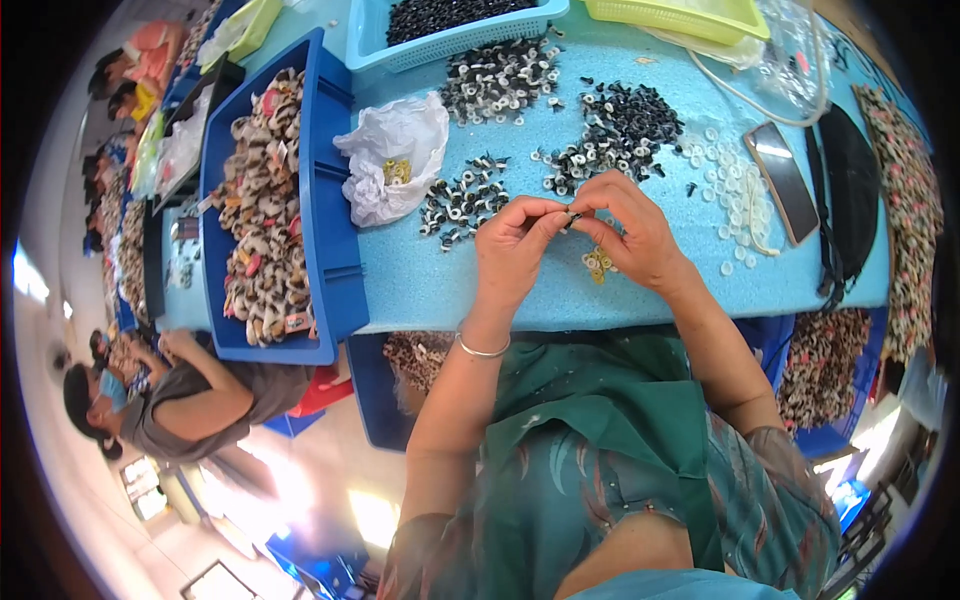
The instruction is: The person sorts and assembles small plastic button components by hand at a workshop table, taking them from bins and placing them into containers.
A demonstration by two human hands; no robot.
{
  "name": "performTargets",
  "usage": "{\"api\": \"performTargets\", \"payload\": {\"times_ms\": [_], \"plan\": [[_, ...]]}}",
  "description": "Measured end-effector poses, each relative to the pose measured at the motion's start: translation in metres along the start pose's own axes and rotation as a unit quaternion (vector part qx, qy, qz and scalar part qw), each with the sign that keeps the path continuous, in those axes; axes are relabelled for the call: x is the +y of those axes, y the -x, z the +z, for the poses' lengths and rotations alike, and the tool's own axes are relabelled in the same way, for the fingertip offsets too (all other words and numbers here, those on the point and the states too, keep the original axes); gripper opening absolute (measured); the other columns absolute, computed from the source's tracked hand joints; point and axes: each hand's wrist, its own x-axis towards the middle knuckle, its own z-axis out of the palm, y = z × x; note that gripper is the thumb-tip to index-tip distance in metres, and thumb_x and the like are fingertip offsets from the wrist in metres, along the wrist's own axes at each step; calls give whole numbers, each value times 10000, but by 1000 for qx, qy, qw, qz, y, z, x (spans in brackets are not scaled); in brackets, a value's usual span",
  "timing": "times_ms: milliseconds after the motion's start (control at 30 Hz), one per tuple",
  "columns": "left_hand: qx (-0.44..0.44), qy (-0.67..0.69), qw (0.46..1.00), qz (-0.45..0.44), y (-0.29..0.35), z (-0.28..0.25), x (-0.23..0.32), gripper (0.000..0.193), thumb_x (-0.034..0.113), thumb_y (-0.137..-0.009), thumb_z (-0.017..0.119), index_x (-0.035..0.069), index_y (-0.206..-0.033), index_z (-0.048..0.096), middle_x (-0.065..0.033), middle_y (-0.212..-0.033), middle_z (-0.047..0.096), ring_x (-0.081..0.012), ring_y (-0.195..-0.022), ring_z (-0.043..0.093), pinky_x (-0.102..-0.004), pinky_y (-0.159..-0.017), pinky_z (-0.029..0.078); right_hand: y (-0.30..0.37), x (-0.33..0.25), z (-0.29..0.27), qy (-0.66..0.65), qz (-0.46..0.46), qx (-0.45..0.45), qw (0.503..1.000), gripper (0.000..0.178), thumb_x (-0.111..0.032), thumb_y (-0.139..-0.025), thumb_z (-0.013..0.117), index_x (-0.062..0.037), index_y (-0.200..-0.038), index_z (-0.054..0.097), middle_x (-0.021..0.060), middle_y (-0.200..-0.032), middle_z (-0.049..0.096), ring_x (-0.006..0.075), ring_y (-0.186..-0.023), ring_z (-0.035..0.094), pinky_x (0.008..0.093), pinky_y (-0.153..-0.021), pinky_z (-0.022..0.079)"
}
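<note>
My left hand (518, 248) and my right hand (640, 235) meet over the blue-covered table, fingertips pinched together on a small dark part (573, 221). Its exact kind is mostly hidden by the fingers. Just below my right fingers lie several yellowish rings (598, 265). Beyond my hands is a heap of small black pegs, some with white rings (625, 125). Nearer my left hand is a smaller cluster of black-and-white pieces (465, 205). Clear round washers (735, 185) are spread to the right of my right hand.
A blue crate (335, 200) of small plush pieces stands at left, beside a white plastic bag (410, 130) holding yellow rings. At the back are a light-blue basket (460, 42) and a yellow tray (690, 22). A phone (782, 180) and black pouch (850, 190) lie right. A masked person (200, 395) sits left.
</note>
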Motion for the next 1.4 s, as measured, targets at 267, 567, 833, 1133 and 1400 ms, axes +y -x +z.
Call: {"api": "performTargets", "payload": {"times_ms": [267,567,833,1133,1400], "plan": [[-76,-226,959,154,3,-10,5,55,-32,-840,709,0,-885,707,-64,-861,677,-111,-746,575,-232,-657,454,10,8,3,-59,-15,-37,997,177,22,-832,647,-18,-982,561,153,-953,541,345,-874,559,397,-746,474],[40,-218,969,111,12,10,5,118,-72,-803,714,-5,-901,710,-64,-872,673,-159,-768,629,-259,-674,504,2,3,1,-49,18,59,997,236,43,-822,661,-23,-1044,617,130,-984,574,289,-846,600,353,-696,505],[-14,-372,903,216,35,8,10,327,-75,-790,708,38,-1095,675,-128,-1011,614,-233,-796,620,-307,-670,512,0,4,-9,57,24,105,993,222,52,-822,666,-39,-1024,647,116,-946,591,267,-827,620,330,-684,513],[-4,-451,865,221,38,1,0,284,-81,-758,700,5,-1028,680,-135,-978,599,-287,-874,599,-363,-749,497,-31,3,55,149,-85,-6,985,197,-70,-845,655,-60,-1041,667,110,-932,576,307,-889,572,404,-755,465],[18,-396,883,251,32,8,2,199,3,-752,742,39,-939,682,-113,-923,601,-290,-810,591,-381,-695,486,-14,14,-37,293,-18,134,946,115,-35,-854,673,-58,-966,671,110,-874,600,297,-800,607,365,-700,497]]}}
